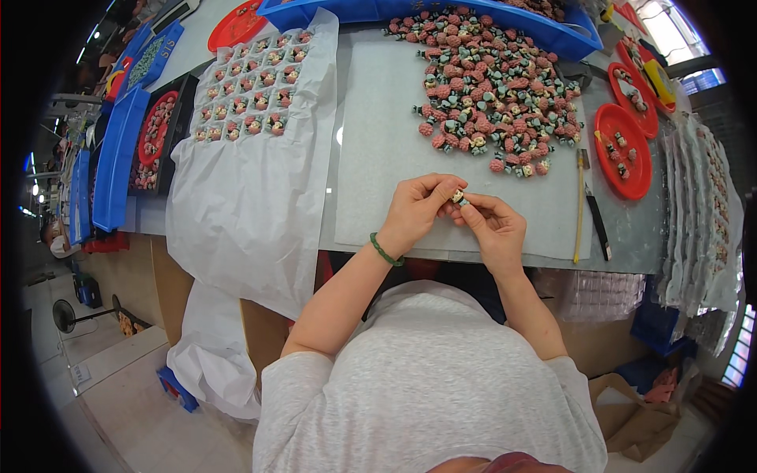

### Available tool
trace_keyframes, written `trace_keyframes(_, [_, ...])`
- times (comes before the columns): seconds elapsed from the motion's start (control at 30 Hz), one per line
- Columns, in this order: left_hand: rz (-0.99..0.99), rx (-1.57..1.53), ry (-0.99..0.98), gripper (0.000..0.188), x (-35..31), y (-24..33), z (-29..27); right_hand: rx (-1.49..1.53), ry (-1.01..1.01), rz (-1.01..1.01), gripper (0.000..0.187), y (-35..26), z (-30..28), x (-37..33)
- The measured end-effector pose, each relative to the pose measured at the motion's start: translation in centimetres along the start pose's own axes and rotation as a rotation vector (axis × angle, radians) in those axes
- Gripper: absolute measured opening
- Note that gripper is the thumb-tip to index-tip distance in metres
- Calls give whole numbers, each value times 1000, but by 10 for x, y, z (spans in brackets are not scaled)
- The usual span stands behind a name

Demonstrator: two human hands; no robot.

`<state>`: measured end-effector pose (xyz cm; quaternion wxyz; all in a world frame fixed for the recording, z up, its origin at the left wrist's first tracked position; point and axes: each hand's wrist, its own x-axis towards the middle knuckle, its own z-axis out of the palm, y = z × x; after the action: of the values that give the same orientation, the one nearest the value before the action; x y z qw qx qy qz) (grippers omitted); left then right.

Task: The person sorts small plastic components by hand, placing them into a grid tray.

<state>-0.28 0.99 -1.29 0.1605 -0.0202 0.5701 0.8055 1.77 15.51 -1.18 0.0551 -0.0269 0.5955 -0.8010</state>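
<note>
Both hands meet over the front of the white sheet [371, 158] and pinch one small doll figurine [459, 197] between their fingertips. My left hand [416, 206], with a green braided bracelet on its wrist, grips the figurine from the left. From the other side my right hand [498, 233] closes thumb and fingers on its lower part. Fingers cover much of the figurine; a pale face and a bit of light blue show. Beyond the hands spreads a large pile of similar figurines [497, 91] with pink textured hair.
Left of the sheet, a clear compartment tray [248, 87] of figurines lies on white paper [236, 189]. To the right are a thin yellow stick [579, 206], a black-handled knife [601, 225], red plates [623, 150] and stacked trays [702, 213]. A blue bin [347, 12] stands behind.
</note>
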Motion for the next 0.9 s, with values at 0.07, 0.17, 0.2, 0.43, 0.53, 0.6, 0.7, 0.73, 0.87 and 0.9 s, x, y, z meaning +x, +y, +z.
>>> trace_keyframes(0.07, [-6,-8,-9,22,0,0,0,-21,-7,-6,18,0,0,0])
trace_keyframes(0.17, [7,-3,-9,22,2,-2,0,3,-10,-5,19,1,-2,0])
trace_keyframes(0.2, [-9,-8,-9,22,2,-2,0,2,-9,-5,19,0,-2,0])
trace_keyframes(0.43, [-31,-26,-20,23,6,2,-2,-4,-13,-17,19,3,-2,4])
trace_keyframes(0.53, [-13,7,-13,23,2,5,-4,-10,-18,-19,19,2,1,3])
trace_keyframes(0.6, [-27,-11,28,23,-1,5,-4,-41,-9,-8,19,4,6,3])
trace_keyframes(0.7, [-66,-33,48,20,-5,9,-4,-124,-11,12,18,2,7,1])
trace_keyframes(0.73, [-46,-22,37,19,-8,14,-7,-181,-46,0,21,3,4,-1])
trace_keyframes(0.87, [165,-16,200,21,-30,76,-44,-247,-70,-121,28,3,6,-3])
trace_keyframes(0.9, [306,-8,301,23,-35,93,-63,-277,-61,-115,28,3,3,-4])
